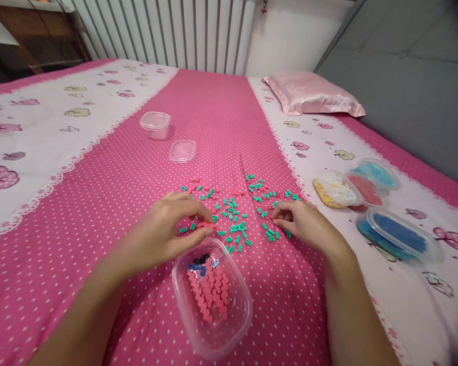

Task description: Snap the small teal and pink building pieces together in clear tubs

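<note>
My left hand [179,221] is closed, thumb and fingers around a short strip of red toy bricks [205,224]. My right hand [299,221] pinches at the edge of the scattered pieces, a small red brick just showing at its fingertips. Many tiny green bricks [237,227] and some red ones lie loose on the bedspread between and beyond both hands. Just below my left hand stands a clear plastic box [238,325]. Inside it are several pink-red zigzag strips [209,290] of joined bricks, with a few blue and black pieces at the far end.
Farther off are a clear tub [155,124] and a clear lid [182,151]. To the right sit containers with yellow and white pieces [336,189], red pieces [366,190], light blue pieces [377,174] and dark blue pieces [399,234]. A pink pillow [313,94] lies near the wall.
</note>
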Tool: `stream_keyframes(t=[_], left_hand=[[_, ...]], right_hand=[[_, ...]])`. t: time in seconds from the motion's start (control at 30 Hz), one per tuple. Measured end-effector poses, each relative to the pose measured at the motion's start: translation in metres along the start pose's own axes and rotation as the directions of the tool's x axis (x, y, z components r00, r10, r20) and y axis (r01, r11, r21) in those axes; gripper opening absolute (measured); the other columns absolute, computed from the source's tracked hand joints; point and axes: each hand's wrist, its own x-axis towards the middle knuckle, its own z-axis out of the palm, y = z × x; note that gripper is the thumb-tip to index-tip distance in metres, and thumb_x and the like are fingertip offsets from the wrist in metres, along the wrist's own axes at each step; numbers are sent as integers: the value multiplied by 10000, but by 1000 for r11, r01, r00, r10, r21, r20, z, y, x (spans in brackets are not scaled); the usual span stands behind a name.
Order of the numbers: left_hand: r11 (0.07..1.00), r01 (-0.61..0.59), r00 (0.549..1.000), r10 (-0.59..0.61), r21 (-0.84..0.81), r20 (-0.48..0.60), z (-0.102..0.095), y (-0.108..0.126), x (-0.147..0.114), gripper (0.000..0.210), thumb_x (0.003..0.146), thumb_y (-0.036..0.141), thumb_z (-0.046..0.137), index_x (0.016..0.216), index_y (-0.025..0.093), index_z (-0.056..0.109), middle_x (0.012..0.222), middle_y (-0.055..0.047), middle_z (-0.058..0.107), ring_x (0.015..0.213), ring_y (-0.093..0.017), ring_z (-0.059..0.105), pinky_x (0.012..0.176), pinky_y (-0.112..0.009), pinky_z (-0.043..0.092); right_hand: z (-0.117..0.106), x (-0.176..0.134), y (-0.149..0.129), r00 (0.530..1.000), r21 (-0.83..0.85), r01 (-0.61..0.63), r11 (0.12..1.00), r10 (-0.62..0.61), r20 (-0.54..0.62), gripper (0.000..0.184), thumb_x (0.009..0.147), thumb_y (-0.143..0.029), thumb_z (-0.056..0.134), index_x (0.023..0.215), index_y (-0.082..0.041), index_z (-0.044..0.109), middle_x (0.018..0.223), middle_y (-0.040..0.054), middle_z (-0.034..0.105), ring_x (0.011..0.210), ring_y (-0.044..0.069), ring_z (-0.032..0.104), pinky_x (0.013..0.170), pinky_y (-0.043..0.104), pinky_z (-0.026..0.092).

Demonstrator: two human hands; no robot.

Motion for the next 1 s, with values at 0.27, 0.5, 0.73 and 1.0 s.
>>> stream_keyframes(t=[0.27,0.5,0.73,1.0], left_hand=[[997,-27,999,24,-71,-40,3,5,0,118,960,307,643,982,220,719,921,2,751,862,-143,677,771,-260,503],[990,-40,995,27,-137,-97,6,7,0,75,887,181,692,952,208,719,893,27,748,819,-106,673,762,-223,520],[984,2,993,-24,-177,-120,6,11,0,50,873,206,707,920,200,723,873,13,759,769,-113,681,714,-223,535],[974,24,993,-50,-226,-109,11,13,0,42,900,232,724,924,208,748,846,37,757,761,-83,674,710,-191,515]], right_hand=[[5,-5,-52,972,287,232,929,-230,-40,88,855,-278,697,902,-229,752,870,24,778,789,171,714,741,308,556],[35,-11,-89,930,635,332,698,-356,-95,234,755,-52,652,852,-239,754,842,-8,802,775,144,758,708,253,604],[42,-9,-86,945,711,299,637,-303,-126,255,703,-53,746,879,-235,770,866,-1,813,777,156,772,753,277,640],[46,-8,-93,930,640,364,677,-294,-219,102,794,-148,777,786,-243,741,845,2,787,818,152,747,727,271,601]])
